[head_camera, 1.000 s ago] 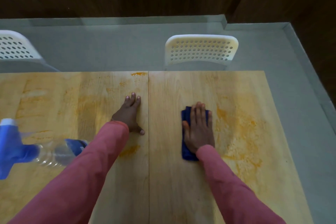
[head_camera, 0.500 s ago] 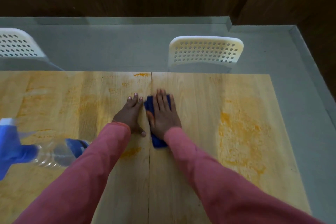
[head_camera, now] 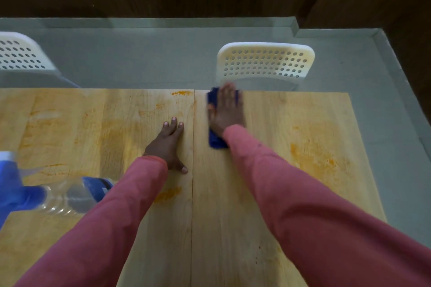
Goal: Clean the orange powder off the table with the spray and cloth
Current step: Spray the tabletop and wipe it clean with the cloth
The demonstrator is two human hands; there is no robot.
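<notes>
R hand [head_camera: 227, 112] flat on the folded dark-blue cloth [head_camera: 215, 141], fingers straight, pressing not gripping. Cloth now at the far edge of the light wooden table [head_camera: 233, 228], just right of the centre seam, fingertips reaching the edge near the white perforated plastic chair [head_camera: 265, 63]. Hand is motion-blurred, so mid-stroke.

Change: 1 s ago cloth sat mid-table on the right panel, 0.5 s ago it was pulled left beside the L hand, now it's pushed away to the far edge. So a sweep left then far, working the strip by the seam.

L hand [head_camera: 169, 147] hasn't moved: palm down, fingers spread, bracing on the left panel, holding nothing.

Clear plastic spray bottle w/ blue trigger head [head_camera: 58, 196] lies on its side at the near left, untouched.

Orange powder: big smear [head_camera: 319, 158] on the right panel not yet reached, patch [head_camera: 168, 193] near the L sleeve, streak [head_camera: 182, 93] at the far edge left of seam, faint haze across the left panel.

Judgement: early-to-mid progress, most residue remains; the right smear prob. needs several passes.
</notes>
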